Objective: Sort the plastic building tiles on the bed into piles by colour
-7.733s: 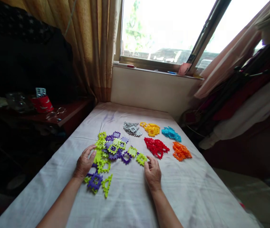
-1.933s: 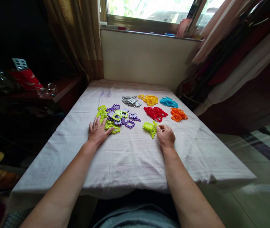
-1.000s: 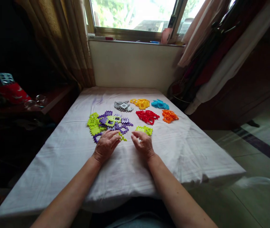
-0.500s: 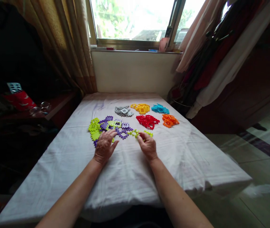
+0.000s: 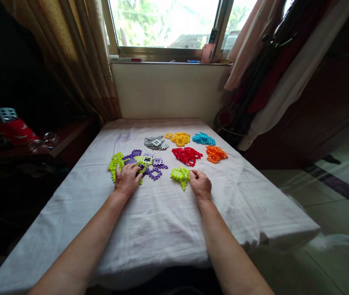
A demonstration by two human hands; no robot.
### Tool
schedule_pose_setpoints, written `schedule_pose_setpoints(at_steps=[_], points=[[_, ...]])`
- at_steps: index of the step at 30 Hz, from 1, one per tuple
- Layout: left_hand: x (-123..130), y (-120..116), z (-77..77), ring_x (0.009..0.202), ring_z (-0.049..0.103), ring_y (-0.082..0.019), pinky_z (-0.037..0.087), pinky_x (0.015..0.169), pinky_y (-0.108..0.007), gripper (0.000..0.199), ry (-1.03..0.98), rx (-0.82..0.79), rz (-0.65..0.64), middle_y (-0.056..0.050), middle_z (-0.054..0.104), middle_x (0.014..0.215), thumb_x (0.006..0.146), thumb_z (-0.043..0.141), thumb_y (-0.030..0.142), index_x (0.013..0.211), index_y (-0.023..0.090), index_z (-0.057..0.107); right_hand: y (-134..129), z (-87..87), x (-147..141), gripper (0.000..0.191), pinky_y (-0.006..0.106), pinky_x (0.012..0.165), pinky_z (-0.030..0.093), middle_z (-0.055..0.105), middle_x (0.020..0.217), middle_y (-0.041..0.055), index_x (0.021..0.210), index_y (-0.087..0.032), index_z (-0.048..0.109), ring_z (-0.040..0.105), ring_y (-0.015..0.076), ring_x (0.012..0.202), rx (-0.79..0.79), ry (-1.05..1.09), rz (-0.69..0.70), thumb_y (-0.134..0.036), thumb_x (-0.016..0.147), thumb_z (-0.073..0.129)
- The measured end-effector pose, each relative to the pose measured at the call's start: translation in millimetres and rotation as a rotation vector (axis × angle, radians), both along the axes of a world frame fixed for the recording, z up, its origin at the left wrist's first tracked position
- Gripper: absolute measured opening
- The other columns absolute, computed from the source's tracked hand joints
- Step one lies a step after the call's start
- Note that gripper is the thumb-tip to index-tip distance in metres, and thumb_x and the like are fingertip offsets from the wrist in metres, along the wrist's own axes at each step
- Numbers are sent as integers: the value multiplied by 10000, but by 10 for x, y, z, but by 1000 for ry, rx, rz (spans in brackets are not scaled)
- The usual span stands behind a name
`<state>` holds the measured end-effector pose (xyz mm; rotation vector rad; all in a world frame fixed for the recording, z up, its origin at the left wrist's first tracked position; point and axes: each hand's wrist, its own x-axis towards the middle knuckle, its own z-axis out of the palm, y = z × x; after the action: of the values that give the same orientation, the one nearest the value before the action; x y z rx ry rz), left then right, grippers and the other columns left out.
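My left hand [image 5: 126, 178] lies over the near left part of a mixed heap of purple and lime-green interlocking plastic pieces, its fingers apart and partly hiding them. Purple square pieces [image 5: 155, 174] show at the heap's right side, and green ones [image 5: 116, 162] at its left. To the right, a small pile of lime-green pieces [image 5: 180, 175] lies on the cloth. My right hand [image 5: 200, 184] is at that pile's right edge, fingers curled and pinched against a green piece.
Sorted piles lie farther back: grey [image 5: 156, 143], yellow [image 5: 179, 139], blue [image 5: 203, 138], red [image 5: 187, 156] and orange [image 5: 216, 154]. A white cloth [image 5: 162, 229] covers the table. A curtain [image 5: 85, 61] hangs at left, clothes [image 5: 273, 98] at right.
My right hand has moved right, and the green pieces now sit in a more compact pile beside it. My left hand has shifted left and down over the mixed heap. The view has tilted slightly.
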<state>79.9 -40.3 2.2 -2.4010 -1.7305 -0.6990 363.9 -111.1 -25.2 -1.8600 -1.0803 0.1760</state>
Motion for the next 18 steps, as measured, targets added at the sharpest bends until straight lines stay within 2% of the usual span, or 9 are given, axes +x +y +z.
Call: schedule_pose_setpoints(at_steps=[4, 7, 11, 15, 18], points=[[86, -107, 97, 1231, 557, -282, 226, 1152, -569, 231, -38, 38, -23, -84, 660, 1266, 869, 573, 370, 1041, 274, 693, 16, -36, 48, 367, 309, 697, 480, 729, 796, 74, 794, -209, 751, 623, 199, 700, 57, -25, -27, -455, 781, 479], [291, -232, 129, 1224, 566, -270, 252, 1148, -547, 249, -82, 46, -122, -75, 662, 1271, 890, 566, 385, 1089, 276, 669, 30, -52, 85, 370, 301, 686, 482, 727, 772, 68, 785, -216, 750, 621, 202, 707, 94, 32, -54, -463, 792, 474], [704, -353, 59, 1168, 605, -246, 298, 1136, -503, 337, -137, 21, -269, -86, 682, 1235, 900, 572, 389, 1206, 251, 598, 26, -39, 97, 379, 309, 715, 490, 731, 787, 80, 825, -196, 754, 638, 208, 724, 72, 116, -65, -457, 790, 481], [1061, -384, -33, 1124, 624, -259, 347, 1108, -491, 475, -150, -2, -299, -128, 679, 1218, 876, 609, 420, 1295, 209, 532, 18, -42, 94, 361, 313, 725, 495, 734, 793, 79, 828, -198, 753, 644, 214, 739, 66, 136, -50, -448, 786, 496], [1211, -400, -72, 1137, 618, -261, 346, 1109, -492, 507, -131, -10, -324, -136, 676, 1214, 883, 600, 438, 1325, 207, 510, 20, -51, 96, 366, 308, 717, 496, 738, 791, 77, 823, -205, 756, 643, 212, 737, 89, 132, -42, -458, 786, 494]])
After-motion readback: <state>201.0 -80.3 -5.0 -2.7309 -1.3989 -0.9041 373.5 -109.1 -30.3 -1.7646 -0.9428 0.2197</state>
